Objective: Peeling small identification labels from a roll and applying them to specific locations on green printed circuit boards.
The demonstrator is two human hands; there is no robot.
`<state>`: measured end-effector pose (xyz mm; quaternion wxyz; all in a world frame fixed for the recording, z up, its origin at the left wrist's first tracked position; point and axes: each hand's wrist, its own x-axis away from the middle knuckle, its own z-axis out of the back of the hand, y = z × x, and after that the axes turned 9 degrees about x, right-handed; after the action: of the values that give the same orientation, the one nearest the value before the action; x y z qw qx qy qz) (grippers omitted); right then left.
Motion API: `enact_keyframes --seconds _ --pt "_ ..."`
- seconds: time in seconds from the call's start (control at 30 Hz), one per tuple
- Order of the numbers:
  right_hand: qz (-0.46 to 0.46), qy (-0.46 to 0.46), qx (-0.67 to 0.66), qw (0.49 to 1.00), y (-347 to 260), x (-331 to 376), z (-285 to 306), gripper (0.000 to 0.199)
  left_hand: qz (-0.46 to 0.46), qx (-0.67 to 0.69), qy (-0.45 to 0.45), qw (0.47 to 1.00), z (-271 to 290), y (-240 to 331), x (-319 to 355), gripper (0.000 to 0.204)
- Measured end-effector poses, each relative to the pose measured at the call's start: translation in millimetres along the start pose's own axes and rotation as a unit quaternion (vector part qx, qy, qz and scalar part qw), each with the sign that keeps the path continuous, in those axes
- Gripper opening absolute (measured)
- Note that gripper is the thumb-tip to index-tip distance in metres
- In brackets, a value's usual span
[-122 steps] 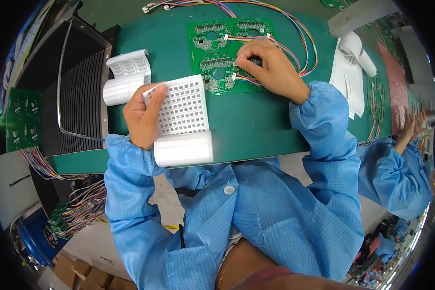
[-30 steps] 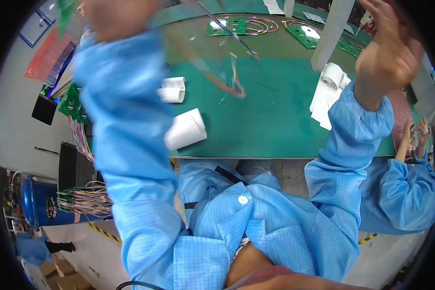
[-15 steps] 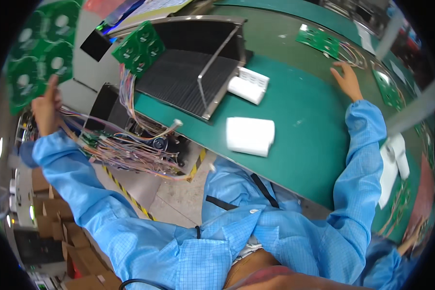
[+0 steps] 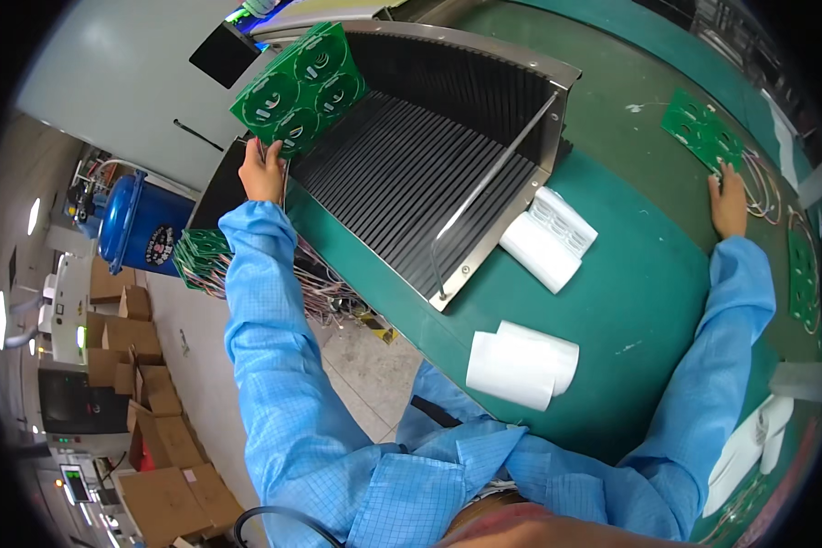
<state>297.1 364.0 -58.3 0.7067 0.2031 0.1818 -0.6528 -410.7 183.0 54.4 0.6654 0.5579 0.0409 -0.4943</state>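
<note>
My left hand (image 4: pixel 263 173) is closed at the lower corner of a green circuit board panel (image 4: pixel 306 87) with round patterns, which stands tilted in a black ribbed rack (image 4: pixel 384 155). Thin wires show by its fingertips. At the right, my right hand (image 4: pixel 728 203) has its fingertips on the near edge of another green circuit board (image 4: pixel 701 131) lying flat on the green mat. Coloured wires (image 4: pixel 760 187) trail from that board. The fingers look pinched there, though their undersides are hidden.
A metal bar (image 4: pixel 493 169) spans the rack's open side. White paper or film pieces (image 4: pixel 525 365) and a white roll (image 4: pixel 543 251) lie on the mat. Wired boards (image 4: pixel 203 251) hang below left, near a blue barrel (image 4: pixel 137 224). Cardboard boxes (image 4: pixel 160 493) line the floor.
My left hand has moved right, from a large board panel at far left to the panel in the rack. That large panel no longer shows there. My right hand has reached the flat board.
</note>
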Motion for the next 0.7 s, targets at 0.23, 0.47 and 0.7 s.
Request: enact_keyframes --seconds 0.23,0.47,0.7 --pt "0.004 0.019 0.080 0.997 -2 -6 20 0.043 0.056 -0.009 -0.020 0.998 -4 -12 4 0.018" --pt "-0.088 -0.060 0.163 0.981 -19 -1 48 0.046 0.005 -0.130 -0.115 0.985 11 -15 -8 0.024" --pt "0.119 0.040 0.045 0.991 -25 -21 18 0.042 0.031 -0.486 -0.146 0.861 -11 -4 -21 0.043"
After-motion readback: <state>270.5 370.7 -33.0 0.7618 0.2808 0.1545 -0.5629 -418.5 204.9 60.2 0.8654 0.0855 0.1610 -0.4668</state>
